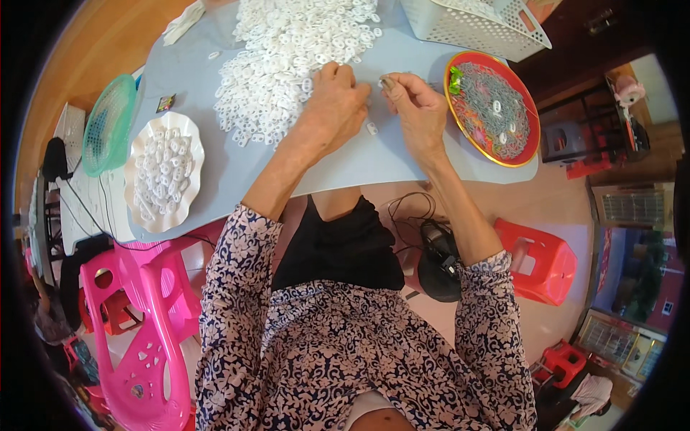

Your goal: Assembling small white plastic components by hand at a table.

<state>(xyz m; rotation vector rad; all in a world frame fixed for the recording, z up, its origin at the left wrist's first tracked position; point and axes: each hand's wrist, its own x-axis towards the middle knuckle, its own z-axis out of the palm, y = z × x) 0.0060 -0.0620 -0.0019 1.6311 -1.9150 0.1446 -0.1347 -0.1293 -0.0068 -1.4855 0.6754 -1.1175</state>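
Both hands work close together over the pale blue desk point(237, 172), near its middle. The left hand point(336, 100) lies palm down at the edge of a big heap of small white plastic rings point(287, 50), fingers curled narrow, fingertips touching loose rings; cannot tell if it grips one. The right hand point(417, 108) is just beside it, thumb and forefinger pinched on a tiny part point(387, 83) held above the desk; too small to say what kind. One single white ring point(371, 128) lies on the desk between the two hands, below the fingertips.

The heap runs from the far edge of the desk down toward the left hand, thinning into scattered rings. Right of the right hand, near it but not touching, a red round tray point(528, 115) with a gold rim holds a grey mass of thin pieces, a few white rings on top and a green scrap at its left side. Behind the tray stands a white plastic basket point(460, 29), tilted.

On the left part of the desk, well apart from the hands, a white scalloped plate point(136, 154) carries a pile of white rings. A green mesh bowl point(108, 122) stands on edge beside the plate. A pink plastic chair point(144, 323) sits below the desk on the left, a red stool point(546, 262) on the floor to the right. The person wears a floral patterned top, forearms bare.
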